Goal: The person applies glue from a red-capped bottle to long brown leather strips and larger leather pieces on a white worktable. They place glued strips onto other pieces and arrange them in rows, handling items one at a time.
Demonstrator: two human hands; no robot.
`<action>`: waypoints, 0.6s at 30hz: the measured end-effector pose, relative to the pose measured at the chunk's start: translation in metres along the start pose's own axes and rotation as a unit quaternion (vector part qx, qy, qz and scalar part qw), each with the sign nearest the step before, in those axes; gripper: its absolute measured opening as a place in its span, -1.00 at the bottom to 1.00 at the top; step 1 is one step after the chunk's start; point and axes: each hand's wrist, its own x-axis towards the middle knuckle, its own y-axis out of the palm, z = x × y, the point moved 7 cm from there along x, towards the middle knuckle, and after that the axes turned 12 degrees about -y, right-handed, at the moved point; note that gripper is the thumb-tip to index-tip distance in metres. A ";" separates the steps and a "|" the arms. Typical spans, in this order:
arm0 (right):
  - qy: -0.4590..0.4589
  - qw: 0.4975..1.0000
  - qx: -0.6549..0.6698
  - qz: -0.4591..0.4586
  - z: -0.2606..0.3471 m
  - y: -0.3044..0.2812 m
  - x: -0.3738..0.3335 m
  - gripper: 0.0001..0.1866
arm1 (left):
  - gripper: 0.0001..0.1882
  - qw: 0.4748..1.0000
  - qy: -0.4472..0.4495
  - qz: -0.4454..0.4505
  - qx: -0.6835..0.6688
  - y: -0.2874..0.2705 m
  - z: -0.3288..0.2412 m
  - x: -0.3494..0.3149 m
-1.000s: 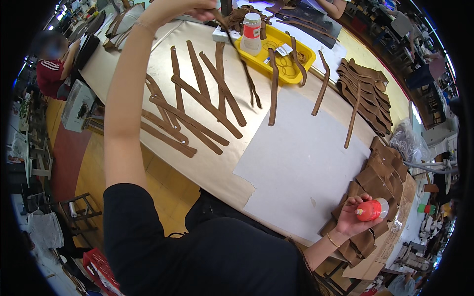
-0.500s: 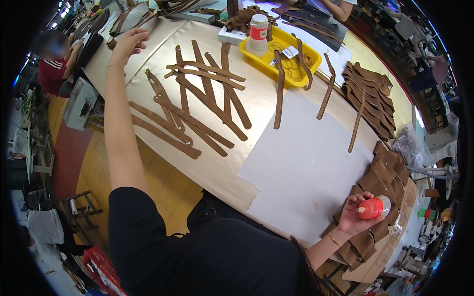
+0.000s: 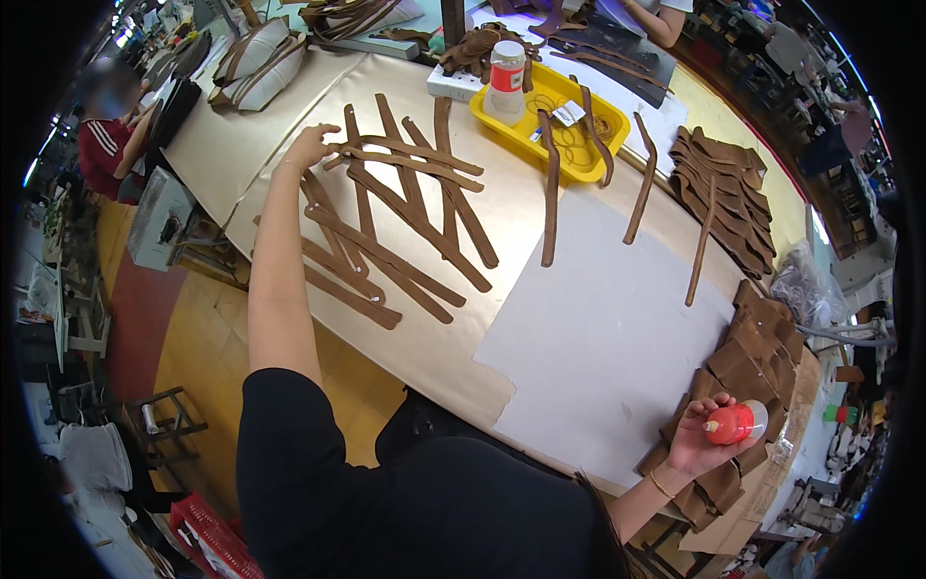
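My left hand (image 3: 311, 147) is stretched over the table at the ends of crossed brown leather-like straps (image 3: 410, 217). Its fingers are apart, and the tips come close to one strap end; whether they touch cannot be made out. Nothing shows in that hand. On the right, my right hand (image 3: 691, 446) is wrapped round a red and clear squeeze bottle (image 3: 735, 424), tilted on its side with its pale nozzle pointing left. The bottle is above layered brown pieces (image 3: 748, 352). Small pale spots dot some strap ends.
A grey sheet (image 3: 598, 328) covers the table's middle. Behind it, a yellow tray (image 3: 588, 166) holds a clear jar (image 3: 505, 82) with a red label, and straps lean over its rim. More wavy brown strips (image 3: 719, 198) lie at right. A co-worker in red (image 3: 106, 145) is at far left.
My left hand has come back from the far left, moving right and nearer, to the strap ends. My right hand still holds the squeeze bottle. The whole view has shifted slightly.
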 end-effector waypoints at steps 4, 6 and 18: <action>0.014 1.000 -0.003 0.012 -0.010 0.006 0.004 -0.28 | -0.71 0.995 0.080 -0.047 0.041 0.000 -0.007 -0.006; 0.023 1.000 -0.002 0.020 -0.018 0.011 0.007 -0.28 | -0.81 0.990 0.104 -0.056 0.079 -0.004 -0.010 -0.010; 0.049 0.999 0.004 0.016 -0.040 0.024 0.012 -0.28 | -0.76 0.992 0.060 -0.098 0.041 0.000 -0.004 -0.042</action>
